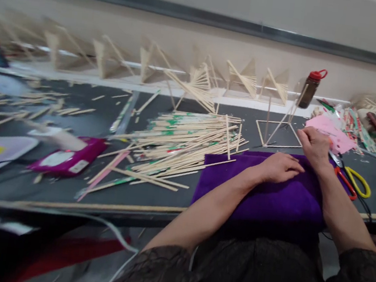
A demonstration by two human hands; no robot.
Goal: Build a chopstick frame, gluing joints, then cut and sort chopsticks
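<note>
- Left hand (282,168): over the purple cloth (277,199), fingers bent; cannot tell whether the grip is closed.
- Right hand (316,151): at the stick frame's (283,147) near right corner — cannot tell whether the grip holds it.
- Stick frame: on the tabletop (166,199), behind the cloth.
- Clearance: narrow gap between frame and stick pile (180,144); scissors (337,171) right of right hand.
- Front edge: cloth overlaps it.

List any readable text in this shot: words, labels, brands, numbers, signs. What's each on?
None legible.
Magenta packet: pale label patches, too blurred to read.
Stick wrappers in the central pile: green marks, too small and blurred to tell whether they are lettering.
Wrappers at right: red and green marks, same problem.
Bottle: no lettering I can make out.
</note>
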